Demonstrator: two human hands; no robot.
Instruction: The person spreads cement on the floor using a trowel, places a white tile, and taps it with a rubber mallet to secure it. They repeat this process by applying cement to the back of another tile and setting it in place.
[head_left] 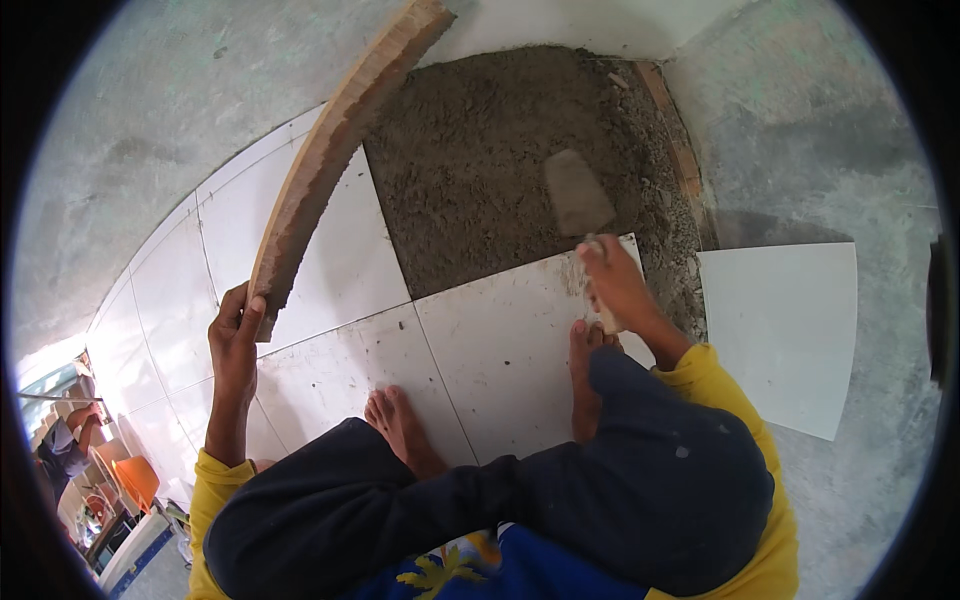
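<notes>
My left hand (236, 330) is closed around the near end of a long wooden board (325, 165), which is raised at a slant with grey mortar along its lower edge. My right hand (617, 285) grips the handle of a trowel (578, 192). The trowel's blade, slightly blurred and smeared with mortar, is over the bed of wet grey mortar (470, 170). That bed lies beyond the white floor tiles (500, 340), rough on its left and middle. Whether the blade touches the mortar I cannot tell.
A loose white tile (785, 330) leans by the grey wall (820, 140) at the right. Rubble and a brick-coloured strip (672, 120) edge the mortar. My bare feet (400, 425) rest on the tiles. At the far lower left are a person (65, 450) and an orange chair (138, 478).
</notes>
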